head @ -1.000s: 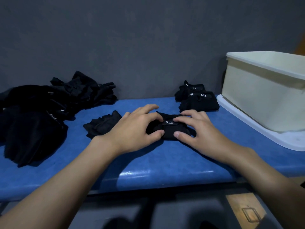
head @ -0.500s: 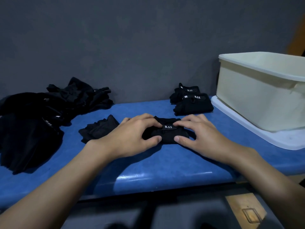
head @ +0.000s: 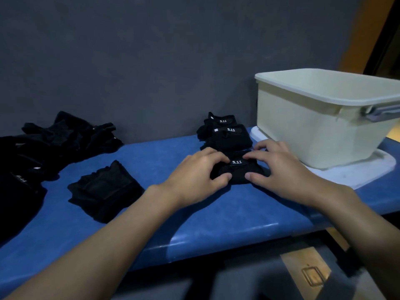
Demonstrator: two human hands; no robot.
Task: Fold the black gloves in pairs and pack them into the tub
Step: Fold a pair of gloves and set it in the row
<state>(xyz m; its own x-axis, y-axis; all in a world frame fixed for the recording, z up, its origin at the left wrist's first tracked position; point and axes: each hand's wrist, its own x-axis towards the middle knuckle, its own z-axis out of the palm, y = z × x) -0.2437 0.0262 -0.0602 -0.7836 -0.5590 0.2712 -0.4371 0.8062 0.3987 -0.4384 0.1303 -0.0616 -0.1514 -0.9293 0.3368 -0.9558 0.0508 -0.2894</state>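
Currently: folded black fabric glove pair with white 5.11 label (head: 238,174), pinched at both ends by curled fingers of left hand (head: 194,177) and right hand (head: 280,169), laid on blue padded bench (head: 194,226) beside cream plastic tub (head: 303,131). Step judged: fold being finished. Next needed: firm lift into tub, fold kept closed

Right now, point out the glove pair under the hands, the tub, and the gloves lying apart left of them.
glove pair (head: 238,172): head view, fabric below its 5.11 label.
tub (head: 303,135): head view, near side wall.
gloves lying apart (head: 104,189): head view, middle of the top.
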